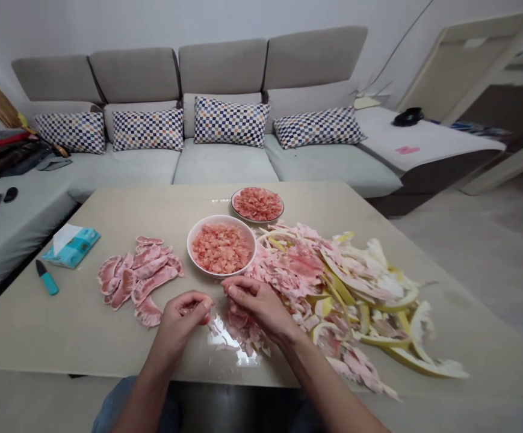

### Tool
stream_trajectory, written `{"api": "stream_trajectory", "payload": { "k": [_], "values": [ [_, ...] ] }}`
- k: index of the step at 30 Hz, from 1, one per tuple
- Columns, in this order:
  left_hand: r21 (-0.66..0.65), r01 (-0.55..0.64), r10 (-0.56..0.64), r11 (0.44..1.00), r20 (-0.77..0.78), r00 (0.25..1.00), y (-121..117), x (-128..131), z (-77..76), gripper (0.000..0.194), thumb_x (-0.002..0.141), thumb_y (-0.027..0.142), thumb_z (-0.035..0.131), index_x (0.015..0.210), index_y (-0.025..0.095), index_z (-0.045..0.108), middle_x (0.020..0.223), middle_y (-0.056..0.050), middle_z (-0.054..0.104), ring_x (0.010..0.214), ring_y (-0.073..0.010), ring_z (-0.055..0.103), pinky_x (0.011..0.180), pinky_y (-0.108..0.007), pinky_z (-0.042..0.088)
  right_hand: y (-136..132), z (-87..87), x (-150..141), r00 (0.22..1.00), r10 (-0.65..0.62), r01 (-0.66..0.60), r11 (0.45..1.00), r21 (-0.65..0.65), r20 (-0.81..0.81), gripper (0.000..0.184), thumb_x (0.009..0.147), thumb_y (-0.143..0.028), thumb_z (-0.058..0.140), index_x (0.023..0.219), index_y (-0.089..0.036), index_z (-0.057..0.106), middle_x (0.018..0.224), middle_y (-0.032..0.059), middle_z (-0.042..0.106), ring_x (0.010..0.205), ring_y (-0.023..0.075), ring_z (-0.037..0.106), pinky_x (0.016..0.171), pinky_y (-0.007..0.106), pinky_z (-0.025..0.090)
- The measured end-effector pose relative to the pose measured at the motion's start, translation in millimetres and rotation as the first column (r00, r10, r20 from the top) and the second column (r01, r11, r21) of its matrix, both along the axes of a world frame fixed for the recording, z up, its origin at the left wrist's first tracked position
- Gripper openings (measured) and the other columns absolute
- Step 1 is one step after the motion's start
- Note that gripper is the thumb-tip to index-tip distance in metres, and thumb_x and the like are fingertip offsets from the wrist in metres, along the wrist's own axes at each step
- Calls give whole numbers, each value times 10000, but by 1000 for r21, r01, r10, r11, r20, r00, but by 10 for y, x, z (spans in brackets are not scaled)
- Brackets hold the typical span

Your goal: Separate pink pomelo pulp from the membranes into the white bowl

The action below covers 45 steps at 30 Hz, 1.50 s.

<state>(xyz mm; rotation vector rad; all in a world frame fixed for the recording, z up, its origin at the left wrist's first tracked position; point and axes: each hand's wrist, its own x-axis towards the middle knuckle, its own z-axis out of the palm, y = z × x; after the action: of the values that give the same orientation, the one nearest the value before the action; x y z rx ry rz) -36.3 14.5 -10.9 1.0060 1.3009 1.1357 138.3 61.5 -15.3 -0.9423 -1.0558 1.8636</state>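
My left hand [180,322] is closed, its fingers curled around a small reddish piece of pomelo flesh that shows only partly at the fingertips. Close by, my right hand [263,305] pinches thumb and forefinger together; whatever is between them is too small to make out. Just beyond both hands stands a white bowl [206,270] of pink pomelo pulp [221,248]. Left of it lie several peeled pomelo segments [131,281] in a loose pile. Beneath and beside my right hand are pink membrane scraps [243,334] on the glossy table [85,337].
A dark-rimmed plate [261,221] of pulp [257,203] stands behind the bowl. Yellow-and-white pomelo peels [369,300] and pink pith spread over the table's right. At left lie a tissue pack [78,246] and a teal-handled knife [48,281]. A sofa [225,162] stands behind.
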Motion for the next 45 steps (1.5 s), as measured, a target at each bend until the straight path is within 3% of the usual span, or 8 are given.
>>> {"api": "stream_trajectory", "payload": {
  "k": [6,17,27,32,36,39,43,45],
  "values": [
    [-35,2,-3,999,-33,999,17,43,-6,304,764,413,671,923,158,714,643,6,602,566,-93,492,545,-192,401,-32,49,-5,996,1,-6,999,50,92,339,688,-396,784,940,-182,707,711,-19,639,599,87,573,541,194,425],
    [160,17,26,987,-261,965,21,73,-39,106,767,237,633,758,172,716,766,-49,668,702,-166,606,632,-241,453,-67,95,-52,951,27,-115,956,270,308,268,741,-370,728,940,-192,708,957,52,702,893,199,646,814,316,509],
    [461,14,299,887,-596,746,4,68,-53,138,790,154,560,746,195,683,689,-43,633,710,-190,571,687,-295,415,-151,133,-59,955,76,-126,980,157,288,242,752,-391,710,897,-197,710,682,16,667,565,151,600,509,254,473],
    [333,49,157,942,-564,811,52,6,-96,141,803,240,605,703,198,694,681,-30,618,671,-170,565,626,-265,401,-82,64,34,975,81,-105,989,107,207,347,729,-401,746,1004,-194,700,810,35,706,701,162,655,618,261,510],
    [229,132,31,964,-594,804,50,12,-173,88,769,234,639,792,225,724,653,-4,583,652,-168,527,619,-264,372,-39,72,90,946,50,-138,956,258,320,327,785,-386,697,1060,-208,701,1008,67,708,910,210,658,799,326,519],
    [202,114,27,973,-586,810,50,19,-194,211,781,205,608,961,248,710,684,9,577,660,-164,524,634,-264,372,-58,110,79,912,-14,-146,922,359,409,294,810,-328,666,1084,-226,686,1088,64,693,1001,225,640,903,361,491],
    [250,59,80,966,-509,857,93,38,-141,213,808,299,603,641,192,679,712,-21,567,708,-168,545,654,-262,401,-86,131,25,843,-203,-74,874,481,497,271,791,-263,661,1059,-227,652,990,61,703,919,225,655,845,366,514],
    [246,5,99,969,-410,907,138,60,-92,177,775,355,649,732,194,707,708,-16,565,668,-159,529,607,-249,413,-67,139,-4,813,-282,-70,821,566,510,241,793,-227,647,1034,-231,643,971,64,695,890,221,651,809,359,518]
  ]
}}
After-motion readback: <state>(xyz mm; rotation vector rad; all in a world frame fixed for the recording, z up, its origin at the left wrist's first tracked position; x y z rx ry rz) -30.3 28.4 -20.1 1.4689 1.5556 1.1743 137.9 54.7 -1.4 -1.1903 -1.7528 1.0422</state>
